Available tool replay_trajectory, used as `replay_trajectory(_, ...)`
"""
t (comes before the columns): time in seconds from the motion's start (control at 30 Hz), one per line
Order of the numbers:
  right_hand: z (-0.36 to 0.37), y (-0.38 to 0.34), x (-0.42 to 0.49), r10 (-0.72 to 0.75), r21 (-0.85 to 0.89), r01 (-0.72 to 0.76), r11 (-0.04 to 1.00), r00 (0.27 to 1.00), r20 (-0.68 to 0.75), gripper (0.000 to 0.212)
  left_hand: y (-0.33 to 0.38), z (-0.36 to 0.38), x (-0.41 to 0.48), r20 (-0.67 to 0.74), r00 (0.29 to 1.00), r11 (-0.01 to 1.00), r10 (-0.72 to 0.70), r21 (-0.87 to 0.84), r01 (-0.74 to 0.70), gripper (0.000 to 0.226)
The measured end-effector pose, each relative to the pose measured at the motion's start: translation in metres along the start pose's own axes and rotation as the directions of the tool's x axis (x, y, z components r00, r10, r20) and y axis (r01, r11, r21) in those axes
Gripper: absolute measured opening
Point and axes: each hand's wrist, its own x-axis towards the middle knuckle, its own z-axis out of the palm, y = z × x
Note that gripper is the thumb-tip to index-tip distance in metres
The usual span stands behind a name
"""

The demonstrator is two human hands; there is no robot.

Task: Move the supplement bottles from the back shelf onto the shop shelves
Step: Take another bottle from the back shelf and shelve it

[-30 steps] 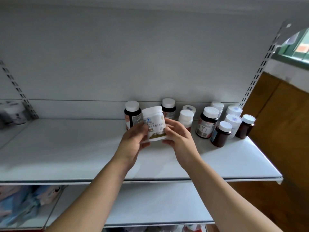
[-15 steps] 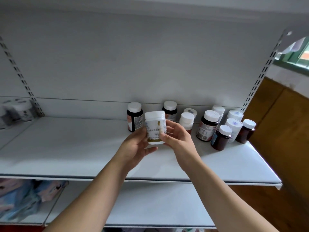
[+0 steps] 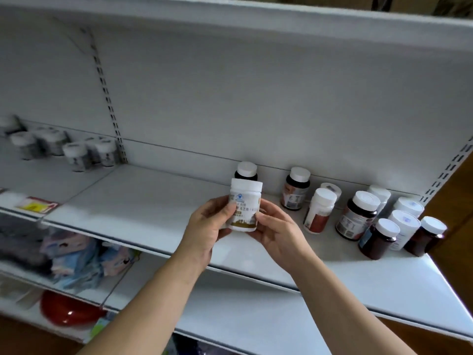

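Observation:
A white supplement bottle point(image 3: 245, 204) with a white cap and a printed label is upright in the air above the white shelf point(image 3: 143, 203). My left hand point(image 3: 208, 226) grips its left side, thumb across the label. My right hand point(image 3: 275, 230) holds its right side and base from below. Behind it a dark bottle point(image 3: 246, 171) with a white cap stands at the shelf's back. Several more bottles stand to the right, among them a dark one point(image 3: 295, 188), a white and red one point(image 3: 320, 210) and a large dark one point(image 3: 357, 215).
Small white-capped jars point(image 3: 76, 156) stand on the neighbouring shelf at the left, past a slotted upright point(image 3: 108, 98). Below lie blurred packets point(image 3: 76, 254) and a red bowl point(image 3: 69, 312). A wooden panel point(image 3: 458, 190) borders the right end.
The view has swung left and down, showing more of the left shelves. Both hands still hold the white bottle, which is now more upright and a little farther from the dark bottle behind.

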Motion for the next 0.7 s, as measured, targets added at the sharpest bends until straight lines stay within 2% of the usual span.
replay_trajectory(0.2, 0.085, 0.031, 0.022, -0.02, -0.202, 0.035, 0.979, 0.997, 0.075, 0.031, 0.033, -0.087, -0.019, -0.053, 0.998, 0.999, 0.023, -0.027, -0.024, 0.015)
replay_trajectory(0.37, 0.17, 0.086, 0.044, 0.01, -0.208, 0.019, 0.978, 0.991, 0.135, 0.034, 0.063, -0.183, -0.036, -0.122, 0.991, 0.998, 0.059, -0.012, -0.061, 0.022)
replay_trajectory(0.7, 0.343, 0.209, 0.104, 0.03, -0.223, -0.001, 0.975, 0.991, 0.13, 0.03, 0.131, -0.395, -0.039, -0.098, 0.992, 0.993, 0.078, 0.094, -0.069, 0.016)
